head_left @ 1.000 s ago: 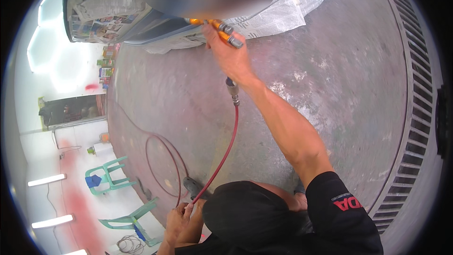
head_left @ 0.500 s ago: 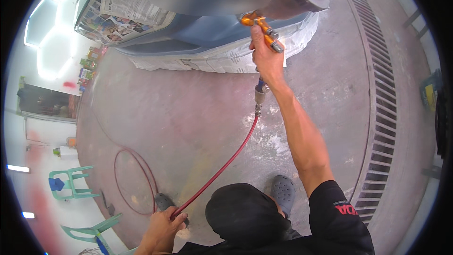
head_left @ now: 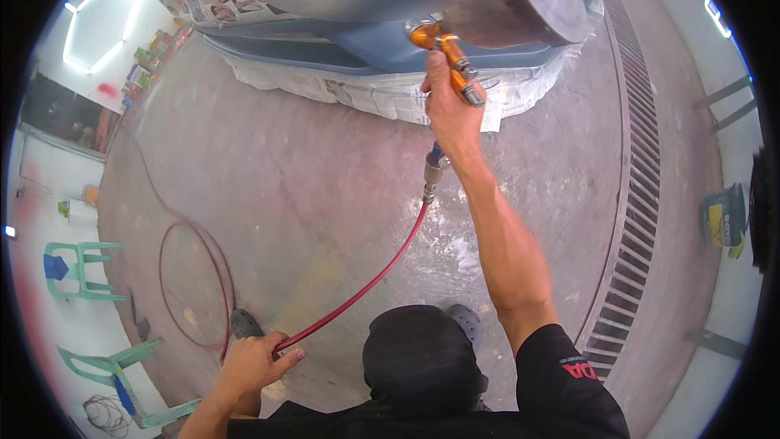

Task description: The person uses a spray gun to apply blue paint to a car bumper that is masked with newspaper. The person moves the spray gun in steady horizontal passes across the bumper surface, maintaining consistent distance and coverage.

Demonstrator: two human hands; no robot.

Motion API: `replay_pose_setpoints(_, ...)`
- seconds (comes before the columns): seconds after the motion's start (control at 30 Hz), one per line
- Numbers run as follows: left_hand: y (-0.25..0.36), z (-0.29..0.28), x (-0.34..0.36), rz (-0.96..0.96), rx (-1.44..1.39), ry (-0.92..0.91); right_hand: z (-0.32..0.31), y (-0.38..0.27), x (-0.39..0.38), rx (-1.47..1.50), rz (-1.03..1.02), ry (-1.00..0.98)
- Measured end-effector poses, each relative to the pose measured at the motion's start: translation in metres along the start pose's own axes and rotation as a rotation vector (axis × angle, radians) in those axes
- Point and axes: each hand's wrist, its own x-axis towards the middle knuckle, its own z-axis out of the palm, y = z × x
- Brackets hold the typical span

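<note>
My right hand (head_left: 455,110) is closed round the grip of an orange spray gun (head_left: 460,65), which carries a large cup (head_left: 528,0) on top. The gun points left, close to the blue-grey front of a car body (head_left: 317,50); a blurred patch hides part of that surface. Newspaper sheets (head_left: 325,88) cover its lower edge. From a metal coupling below the gun, a red air hose (head_left: 366,297) curves down to my left hand (head_left: 253,362). That hand grips the hose low on the left, away from the car.
A loop of hose (head_left: 166,276) lies on the concrete floor at left. Green plastic chairs (head_left: 81,272) stand along the left wall, with small cans (head_left: 142,69) farther back. A slotted drain grate (head_left: 642,195) runs down the right, past a dark bucket (head_left: 723,215).
The whole view has turned a little, so chairs and floor hose sit farther left. My right hand with the spray gun is slightly lower and left in the picture. Both grips stay the same.
</note>
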Motion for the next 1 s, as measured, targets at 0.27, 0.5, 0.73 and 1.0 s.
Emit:
replay_pose_setpoints(0.27,-0.005,-0.001,-0.001,0.009,-0.002,-0.023,-0.005,-0.017,0.01,-0.061,0.01,-0.065)
replay_pose_setpoints(0.5,0.006,-0.013,-0.001,-0.012,-0.042,-0.005,-0.06,-0.036,0.046,-0.181,-0.118,0.313)
replay_pose_setpoints(0.73,0.036,-0.038,0.023,0.013,-0.184,-0.026,-0.122,-0.071,0.073,-0.567,-0.211,0.472)
replay_pose_setpoints(1.0,0.108,-0.015,0.085,0.338,-0.11,-0.17,-0.154,-0.081,0.095,-1.069,-0.245,0.358)
